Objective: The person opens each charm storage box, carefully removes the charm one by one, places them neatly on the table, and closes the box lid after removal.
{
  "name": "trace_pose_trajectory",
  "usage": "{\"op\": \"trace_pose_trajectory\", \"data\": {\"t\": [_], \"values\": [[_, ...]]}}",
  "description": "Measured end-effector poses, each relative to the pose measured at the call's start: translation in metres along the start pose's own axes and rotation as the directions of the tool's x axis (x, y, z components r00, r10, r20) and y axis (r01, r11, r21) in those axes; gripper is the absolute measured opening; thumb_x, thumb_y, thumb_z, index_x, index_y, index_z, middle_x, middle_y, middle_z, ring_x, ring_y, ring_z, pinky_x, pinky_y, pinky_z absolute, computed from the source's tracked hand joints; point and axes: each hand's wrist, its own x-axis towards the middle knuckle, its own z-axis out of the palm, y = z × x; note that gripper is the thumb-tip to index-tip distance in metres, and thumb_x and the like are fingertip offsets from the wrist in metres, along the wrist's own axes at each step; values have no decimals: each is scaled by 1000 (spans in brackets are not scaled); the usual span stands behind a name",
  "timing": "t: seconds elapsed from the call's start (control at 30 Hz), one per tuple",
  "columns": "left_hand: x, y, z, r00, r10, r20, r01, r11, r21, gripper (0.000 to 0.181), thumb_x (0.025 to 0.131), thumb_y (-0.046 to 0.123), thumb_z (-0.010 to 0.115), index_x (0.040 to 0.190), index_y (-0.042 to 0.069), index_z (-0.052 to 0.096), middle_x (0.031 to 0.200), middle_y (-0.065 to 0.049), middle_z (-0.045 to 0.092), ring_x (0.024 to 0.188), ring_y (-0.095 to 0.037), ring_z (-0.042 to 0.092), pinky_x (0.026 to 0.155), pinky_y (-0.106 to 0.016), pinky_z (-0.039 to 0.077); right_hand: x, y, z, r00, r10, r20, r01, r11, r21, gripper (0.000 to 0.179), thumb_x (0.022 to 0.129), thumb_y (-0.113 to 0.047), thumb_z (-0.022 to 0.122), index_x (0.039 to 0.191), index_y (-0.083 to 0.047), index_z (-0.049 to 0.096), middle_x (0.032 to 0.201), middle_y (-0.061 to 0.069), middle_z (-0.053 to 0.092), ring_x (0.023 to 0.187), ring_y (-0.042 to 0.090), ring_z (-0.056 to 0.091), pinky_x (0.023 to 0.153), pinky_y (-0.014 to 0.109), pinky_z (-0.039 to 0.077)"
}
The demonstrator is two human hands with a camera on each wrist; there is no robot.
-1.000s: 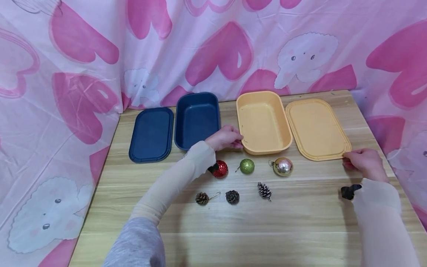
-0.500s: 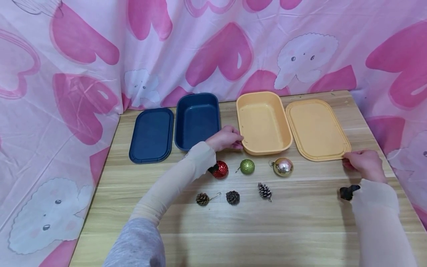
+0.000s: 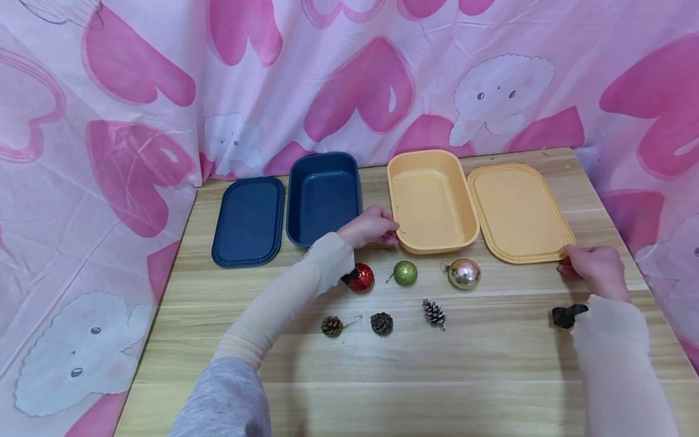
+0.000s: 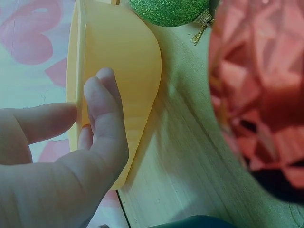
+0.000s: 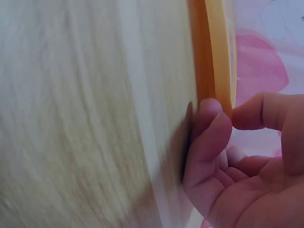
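My left hand (image 3: 370, 227) pinches the rim of the yellow plastic box (image 3: 434, 200) at its near left corner. In the left wrist view the thumb lies on one side of the box wall (image 4: 128, 52) and the fingers on the other. The yellow lid (image 3: 521, 212) lies to the right of its box, and my right hand (image 3: 597, 269) grips its near right corner between thumb and fingers. Close to my left wrist is a red faceted ball ornament (image 3: 361, 278). A green glitter ball (image 3: 405, 273) and a shiny gold ball (image 3: 464, 274) sit in front of the yellow box.
A dark blue box (image 3: 324, 197) stands left of the yellow one, with its blue lid (image 3: 248, 221) beside it. Nearer lie three pine cones: one brown (image 3: 331, 326), one dark (image 3: 381, 324) and one white-tipped (image 3: 434, 313). A pink curtain (image 3: 349, 79) hangs behind the wooden table (image 3: 437, 382).
My right wrist has shifted slightly left and nearer, its fingers staying at the lid's corner. My left hand, both boxes and the ornaments stay in place.
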Motion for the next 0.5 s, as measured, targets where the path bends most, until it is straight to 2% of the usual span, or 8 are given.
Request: {"op": "trace_pose_trajectory", "data": {"t": [0.07,0.13,0.27,0.33,0.37,0.5], "values": [[0,0,0,1000,1,3,-1,1000,5,8,98,5,53,100,-2,51,84,-13,60,65,-16,63,75,-29,59,-1,0,-1,999,0,38,-5,993,118,23,95,-26,47,82,-13,62,60,-13,63,58,2,64,58,17,53],[0,0,0,1000,3,5,-3,1000,9,8,98,6,52,101,-2,52,84,-13,60,65,-16,63,77,-30,59,-1,0,-1,997,1,82,-21,970,243,28,95,-20,45,73,-16,63,61,-9,64,57,4,64,57,18,55],[0,0,0,1000,4,6,-4,1000,13,8,98,6,52,101,-2,51,83,-12,61,66,-17,63,84,-35,58,1,-2,-3,984,33,176,-107,895,432,32,94,-14,42,70,-13,62,64,-1,67,58,10,67,59,22,58],[-1,0,0,1000,3,5,-3,1000,11,7,98,6,52,100,-1,51,83,-12,60,67,-17,63,87,-37,57,2,-3,-4,972,44,232,-166,829,535,29,95,-13,45,72,-12,63,67,2,69,63,14,69,64,27,60],[-1,0,0,1000,3,5,-3,1000,9,7,98,5,52,100,-1,50,83,-12,60,67,-17,63,89,-38,57,2,-3,-4,964,49,262,-200,784,588,26,96,-13,49,74,-11,63,70,3,69,66,16,70,67,29,60],[-1,0,0,1000,5,5,-5,1000,1,5,98,5,52,98,0,49,83,-11,60,68,-18,63,90,-39,56,4,-1,-4,926,-1,379,-313,563,765,16,94,-9,60,81,-7,68,80,7,71,77,22,71,76,36,60]]}}
